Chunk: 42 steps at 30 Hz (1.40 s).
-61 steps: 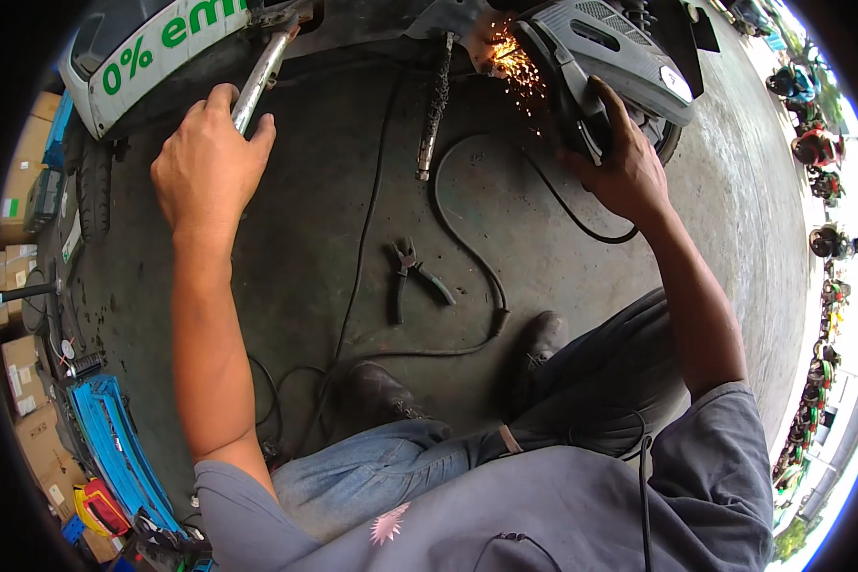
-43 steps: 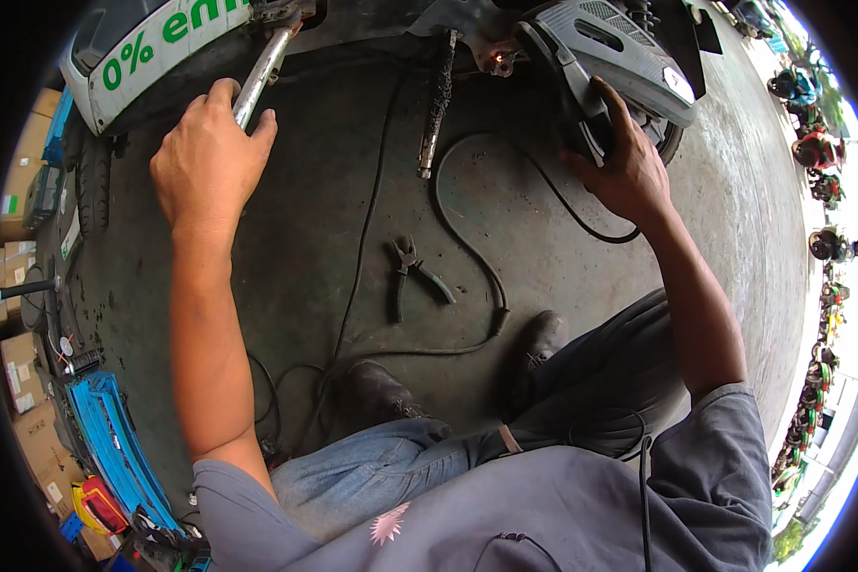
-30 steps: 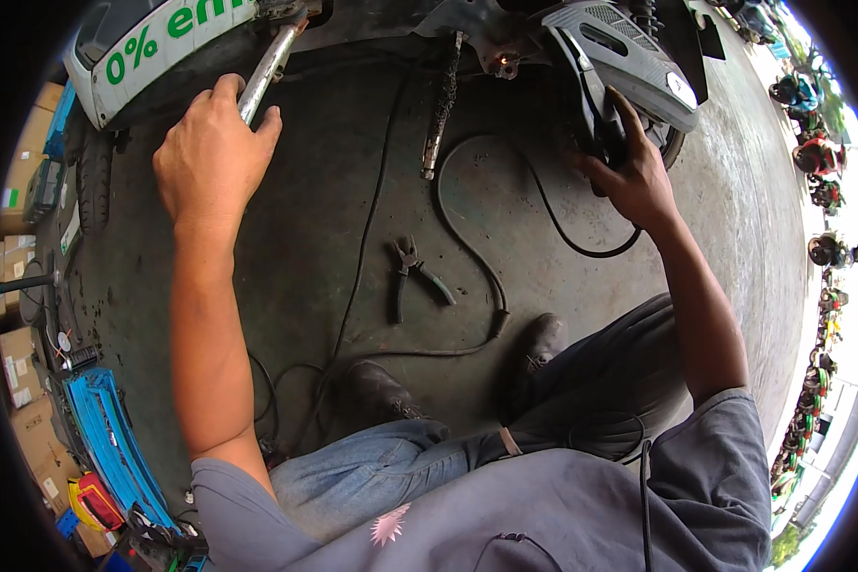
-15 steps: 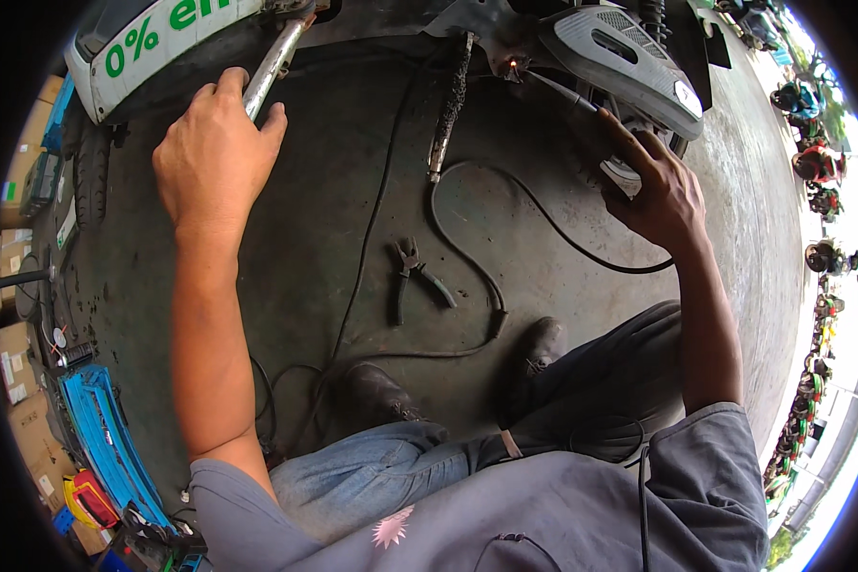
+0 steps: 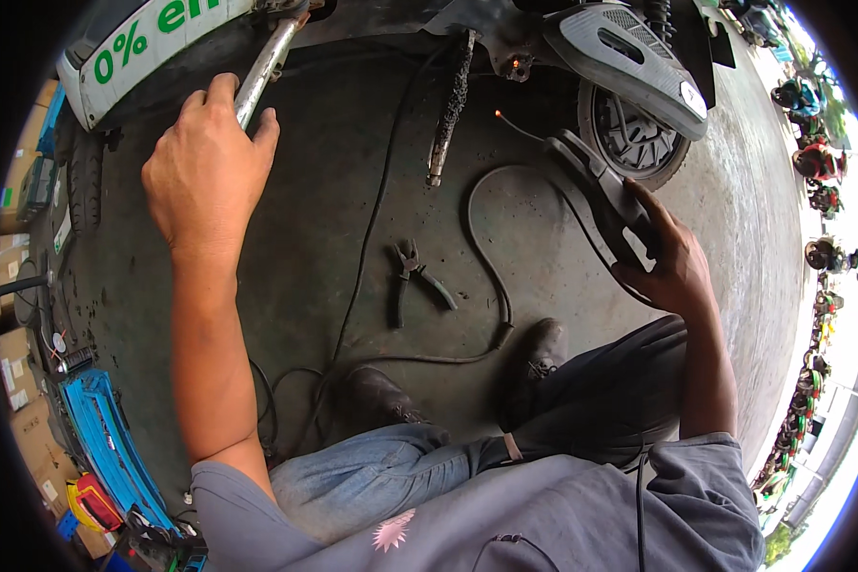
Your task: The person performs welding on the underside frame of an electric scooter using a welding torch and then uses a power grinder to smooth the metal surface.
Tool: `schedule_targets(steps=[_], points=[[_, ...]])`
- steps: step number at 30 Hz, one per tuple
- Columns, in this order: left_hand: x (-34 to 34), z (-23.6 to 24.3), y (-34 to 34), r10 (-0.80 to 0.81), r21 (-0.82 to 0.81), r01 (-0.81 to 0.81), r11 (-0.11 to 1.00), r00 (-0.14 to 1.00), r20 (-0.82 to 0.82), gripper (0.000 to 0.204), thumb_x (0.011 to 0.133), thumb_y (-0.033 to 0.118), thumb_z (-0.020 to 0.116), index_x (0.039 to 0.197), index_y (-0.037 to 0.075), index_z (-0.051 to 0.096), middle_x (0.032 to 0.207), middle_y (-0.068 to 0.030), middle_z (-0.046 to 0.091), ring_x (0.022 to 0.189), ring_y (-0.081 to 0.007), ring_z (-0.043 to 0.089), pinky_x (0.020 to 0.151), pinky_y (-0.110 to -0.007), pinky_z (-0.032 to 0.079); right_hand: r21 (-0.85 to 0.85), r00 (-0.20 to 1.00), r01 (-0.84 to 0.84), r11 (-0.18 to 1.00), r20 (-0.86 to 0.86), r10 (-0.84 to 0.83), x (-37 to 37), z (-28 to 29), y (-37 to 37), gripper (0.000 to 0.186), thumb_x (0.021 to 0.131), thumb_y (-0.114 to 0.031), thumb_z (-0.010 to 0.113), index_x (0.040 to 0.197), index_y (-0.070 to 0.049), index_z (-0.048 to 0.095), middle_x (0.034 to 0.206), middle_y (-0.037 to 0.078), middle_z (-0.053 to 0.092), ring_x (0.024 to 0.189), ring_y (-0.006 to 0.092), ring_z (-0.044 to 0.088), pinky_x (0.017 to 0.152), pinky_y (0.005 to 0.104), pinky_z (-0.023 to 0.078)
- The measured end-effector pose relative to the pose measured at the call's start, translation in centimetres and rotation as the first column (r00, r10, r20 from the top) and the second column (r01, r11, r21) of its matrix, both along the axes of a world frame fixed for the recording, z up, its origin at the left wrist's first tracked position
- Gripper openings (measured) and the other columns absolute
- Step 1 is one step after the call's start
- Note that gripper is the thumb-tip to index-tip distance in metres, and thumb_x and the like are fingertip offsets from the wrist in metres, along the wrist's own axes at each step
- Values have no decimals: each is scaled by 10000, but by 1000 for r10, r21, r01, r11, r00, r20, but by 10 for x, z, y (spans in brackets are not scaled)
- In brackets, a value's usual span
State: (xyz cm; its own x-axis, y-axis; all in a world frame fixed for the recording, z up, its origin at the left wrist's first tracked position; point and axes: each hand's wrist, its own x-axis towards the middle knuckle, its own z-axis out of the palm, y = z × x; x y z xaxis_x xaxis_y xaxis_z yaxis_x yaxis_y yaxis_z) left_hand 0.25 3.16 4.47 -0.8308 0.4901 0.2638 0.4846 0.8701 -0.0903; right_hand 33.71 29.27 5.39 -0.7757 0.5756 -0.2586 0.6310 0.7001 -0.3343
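Note:
My left hand (image 5: 203, 172) is wrapped round a pale metal tube (image 5: 269, 71) that reaches up to the underside of a scooter. In my right hand (image 5: 675, 255) is a dark welding electrode holder (image 5: 596, 176), clamped on a thin electrode (image 5: 522, 126) with a glowing orange tip. That tip hangs below and left of a rusty bracket (image 5: 517, 67) on the scooter, apart from it. A small orange glow also shows on the bracket. Between my hands, a metal rod (image 5: 455, 110) with a rough dark crust hangs from the frame.
Pliers (image 5: 412, 278) lie spread on the concrete floor near my shoes. A black cable (image 5: 486, 248) loops across the floor. The scooter's wheel (image 5: 634, 143) and grey plastic cover (image 5: 629, 71) stand at upper right. Cardboard boxes (image 5: 30, 443) line the left; parked motorbikes the right.
My right hand has drawn the electrode back from the bracket, down toward me, and the whole holder now shows. The cable loop has shifted right. My left hand stays on the tube.

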Motion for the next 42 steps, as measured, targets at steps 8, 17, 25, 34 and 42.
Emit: schedule_targets(steps=[8, 17, 25, 34, 42], points=[[1, -8, -2, -85, 12, 88, 996, 986, -143, 352, 896, 405, 683, 1111, 129, 642, 956, -88, 707, 851, -330, 719, 699, -457, 579, 191, 974, 60, 980, -226, -15, -11, -21, 10, 951, 693, -248, 814, 1543, -237, 389, 1256, 176, 649, 1046, 371, 667, 866, 438, 537], [1, -5, -2, -81, 0, 82, 997, 986, -144, 344, 897, 402, 684, 1097, 125, 641, 944, -86, 704, 850, -327, 718, 701, -451, 579, 255, 987, 37, 966, -158, 4, -15, -26, 5, 972, 688, -198, 827, 1552, -242, 382, 1254, 157, 654, 870, 294, 685, 760, 384, 546], [0, -3, 0, -4, -41, 3, 999, 999, -35, 440, 908, 456, 648, 1254, 186, 620, 1123, -69, 707, 957, -347, 705, 797, -478, 558, 260, 990, 30, 965, -140, 7, -17, -29, 5, 963, 693, -221, 814, 1551, -253, 379, 1251, 164, 648, 944, 323, 669, 812, 409, 538], [0, -5, -2, -56, -4, 56, 998, 992, -109, 374, 900, 418, 672, 1153, 146, 634, 1002, -80, 705, 882, -337, 714, 727, -463, 572, 223, 993, 59, 973, -114, -34, -21, -23, 3, 963, 694, -238, 809, 1551, -270, 371, 1261, 166, 639, 1083, 362, 652, 895, 438, 529], [0, -4, 1, 1, -42, -3, 999, 999, -46, 434, 907, 456, 645, 1247, 188, 621, 1121, -68, 711, 946, -350, 708, 789, -481, 562, 256, 993, 45, 966, -113, -17, -20, -28, 3, 982, 699, -206, 850, 1554, -257, 369, 1260, 175, 646, 1045, 341, 677, 849, 418, 544]])
